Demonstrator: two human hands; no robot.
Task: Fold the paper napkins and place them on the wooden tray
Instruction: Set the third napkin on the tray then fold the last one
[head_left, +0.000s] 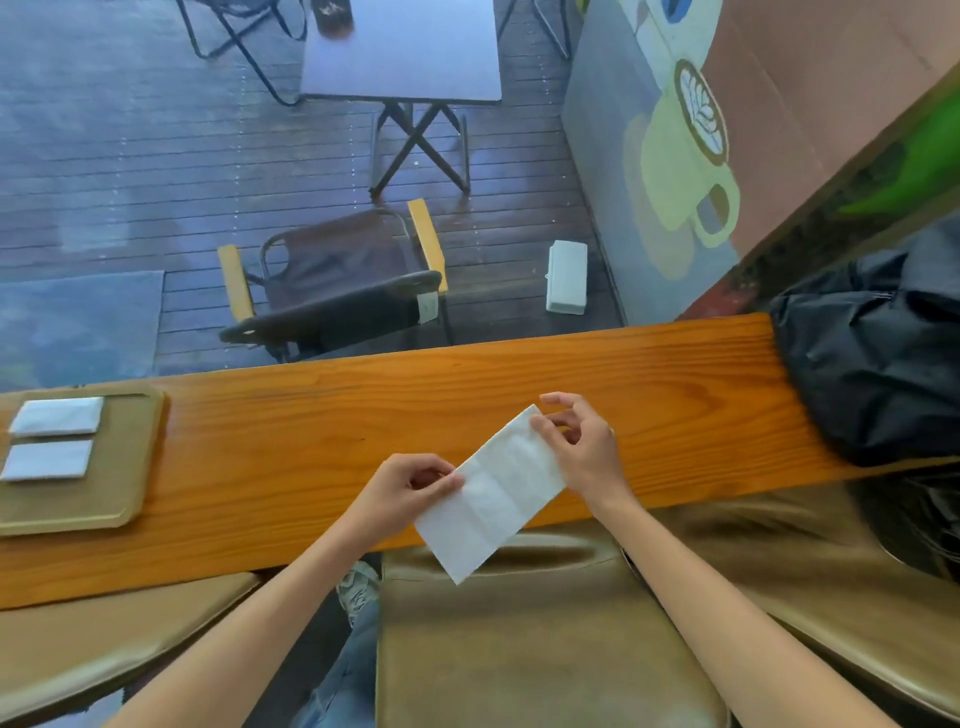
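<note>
A white paper napkin, a long rectangle with crease lines, is held tilted over the near edge of the wooden counter. My left hand pinches its left long edge. My right hand pinches its far upper corner. At the left end of the counter lies the wooden tray. Two folded white napkins rest on the tray, one behind the other.
A black bag sits on the counter's right end. Tan cushioned stools stand below me. Beyond the counter, seen through glass, are a folding chair, a small table and a white box on the deck floor.
</note>
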